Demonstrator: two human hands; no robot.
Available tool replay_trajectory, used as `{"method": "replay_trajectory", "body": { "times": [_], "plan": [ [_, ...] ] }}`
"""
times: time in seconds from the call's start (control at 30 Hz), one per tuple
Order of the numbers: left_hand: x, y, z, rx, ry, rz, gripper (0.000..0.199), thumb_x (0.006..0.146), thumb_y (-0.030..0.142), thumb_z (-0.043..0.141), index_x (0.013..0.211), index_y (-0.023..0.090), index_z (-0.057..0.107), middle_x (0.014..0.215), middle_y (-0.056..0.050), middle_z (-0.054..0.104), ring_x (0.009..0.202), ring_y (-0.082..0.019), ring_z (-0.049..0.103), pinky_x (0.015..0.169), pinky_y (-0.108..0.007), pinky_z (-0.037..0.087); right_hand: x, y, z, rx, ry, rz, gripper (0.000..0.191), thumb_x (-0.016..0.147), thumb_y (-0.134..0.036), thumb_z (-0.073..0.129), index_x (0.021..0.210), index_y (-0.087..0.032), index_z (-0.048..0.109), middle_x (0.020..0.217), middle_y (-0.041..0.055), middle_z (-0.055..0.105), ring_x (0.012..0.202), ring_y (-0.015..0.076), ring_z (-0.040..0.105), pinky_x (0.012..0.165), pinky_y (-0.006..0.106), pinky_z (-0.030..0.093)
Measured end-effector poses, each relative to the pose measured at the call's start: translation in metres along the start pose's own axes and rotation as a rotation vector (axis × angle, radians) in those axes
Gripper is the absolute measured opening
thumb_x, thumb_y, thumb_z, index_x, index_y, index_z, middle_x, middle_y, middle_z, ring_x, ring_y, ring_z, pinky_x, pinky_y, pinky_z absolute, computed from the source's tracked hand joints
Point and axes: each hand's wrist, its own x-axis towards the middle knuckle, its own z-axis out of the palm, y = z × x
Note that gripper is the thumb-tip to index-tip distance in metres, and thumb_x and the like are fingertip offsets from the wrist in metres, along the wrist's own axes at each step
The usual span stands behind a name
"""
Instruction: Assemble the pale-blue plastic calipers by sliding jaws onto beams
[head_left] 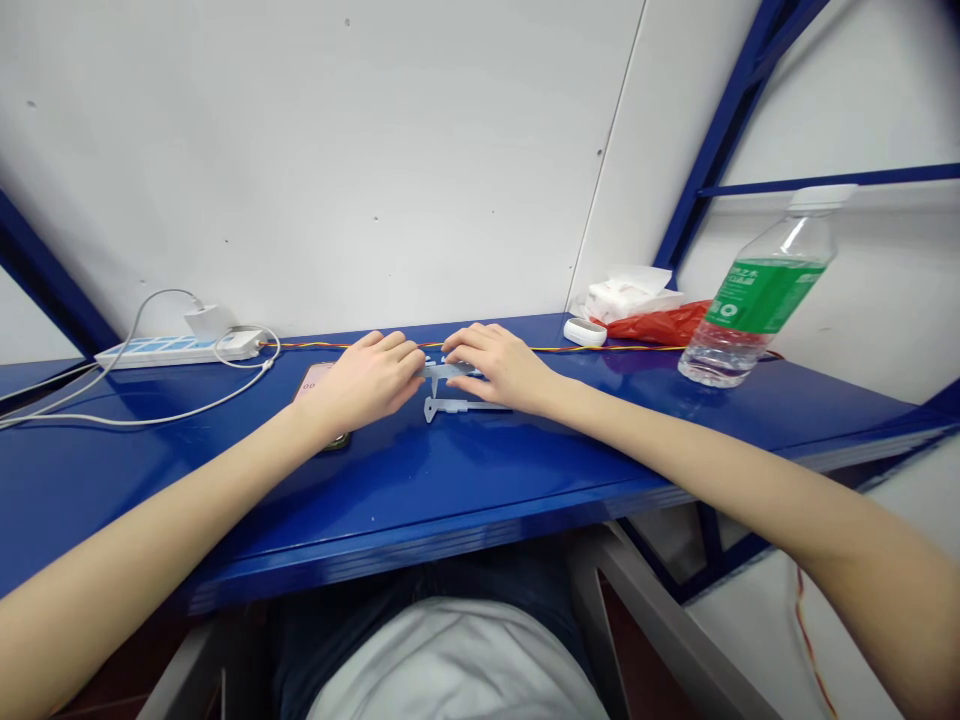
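Note:
My left hand (360,382) and my right hand (499,366) meet at the middle of the blue table (465,480). Their fingertips pinch from both sides on a small pale plastic piece (450,371). Just below it, a pale grey plastic part with a forked end and a long flat bar (465,406) rests on the table; it may be a caliper. Its upper end comes close to the held piece, and I cannot tell whether they are joined. A phone in a pink case (315,382) lies mostly hidden under my left hand.
At the back left stand a white power strip (176,351) and a white charger (206,321) with a white cable. An orange-yellow wire (600,349) runs along the wall. To the right are a water bottle (754,315), tissues (626,295), a red bag (660,324).

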Motion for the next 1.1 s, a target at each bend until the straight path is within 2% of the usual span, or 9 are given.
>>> {"method": "replay_trajectory", "body": {
  "times": [0.13,0.23,0.4,0.47,0.57,0.77,0.97,1.1],
  "plan": [
    [-0.004,-0.01,0.002,-0.036,-0.06,-0.134,0.029,0.09,0.035,0.046,0.104,0.012,0.059,0.096,-0.012,0.065,0.094,-0.025,0.058,0.076,-0.035,0.044,-0.002,0.01,0.001,-0.018,0.006,0.088,0.015,0.088,-0.03,0.055,0.091,-0.017,0.063,0.106,0.0099,0.064,0.096,0.0219,0.056,0.083,0.037,0.04],
    [-0.007,-0.017,0.003,-0.002,-0.116,-0.215,0.034,0.09,0.038,0.046,0.105,0.011,0.06,0.097,-0.013,0.065,0.097,-0.027,0.058,0.078,-0.036,0.045,-0.005,0.017,0.002,-0.018,0.029,0.152,0.015,0.087,-0.029,0.056,0.087,-0.017,0.064,0.103,0.0097,0.064,0.095,0.022,0.056,0.084,0.038,0.04],
    [-0.004,-0.003,-0.003,-0.021,-0.109,-0.036,0.025,0.09,0.03,0.044,0.097,0.013,0.06,0.094,-0.011,0.065,0.092,-0.025,0.058,0.076,-0.035,0.045,-0.002,0.004,-0.002,0.022,0.08,0.084,0.015,0.088,-0.028,0.056,0.088,-0.017,0.065,0.102,0.0085,0.066,0.094,0.0208,0.058,0.081,0.036,0.04],
    [-0.002,0.006,-0.007,-0.018,-0.083,-0.009,0.026,0.091,0.032,0.043,0.092,0.013,0.061,0.09,-0.011,0.064,0.089,-0.025,0.058,0.074,-0.035,0.045,-0.001,-0.002,-0.004,0.012,0.094,0.036,0.017,0.088,-0.029,0.055,0.091,-0.016,0.065,0.103,0.0091,0.066,0.096,0.0209,0.057,0.081,0.035,0.039],
    [0.0,0.011,-0.009,-0.051,-0.066,-0.017,0.026,0.091,0.031,0.041,0.094,0.014,0.06,0.091,-0.009,0.065,0.09,-0.024,0.059,0.074,-0.035,0.046,0.0,-0.003,-0.006,0.003,0.098,0.018,0.017,0.089,-0.03,0.054,0.09,-0.017,0.065,0.102,0.009,0.066,0.095,0.0209,0.057,0.08,0.035,0.04],
    [0.001,0.007,-0.009,-0.225,-0.071,-0.187,0.026,0.087,0.031,0.041,0.1,0.016,0.058,0.097,-0.008,0.066,0.095,-0.023,0.059,0.075,-0.034,0.047,-0.001,-0.001,-0.003,-0.023,0.061,-0.038,0.016,0.087,-0.028,0.056,0.092,-0.016,0.066,0.106,0.0102,0.065,0.096,0.0221,0.057,0.081,0.037,0.041],
    [0.003,0.015,-0.015,-0.382,-0.094,-0.321,0.016,0.082,0.029,0.043,0.081,0.02,0.056,0.084,-0.005,0.065,0.079,-0.02,0.06,0.063,-0.029,0.046,0.001,-0.011,-0.005,-0.043,0.063,-0.09,0.017,0.088,-0.026,0.053,0.092,-0.016,0.067,0.106,0.0111,0.065,0.098,0.0231,0.056,0.084,0.039,0.041],
    [0.006,0.019,-0.021,-0.447,-0.136,-0.411,0.009,0.077,0.026,0.048,0.073,0.02,0.054,0.079,-0.003,0.066,0.073,-0.018,0.06,0.063,-0.028,0.046,0.002,-0.013,-0.006,-0.069,0.072,-0.116,0.017,0.088,-0.025,0.053,0.091,-0.017,0.067,0.106,0.0106,0.065,0.098,0.0226,0.056,0.084,0.039,0.04]
  ]
}}
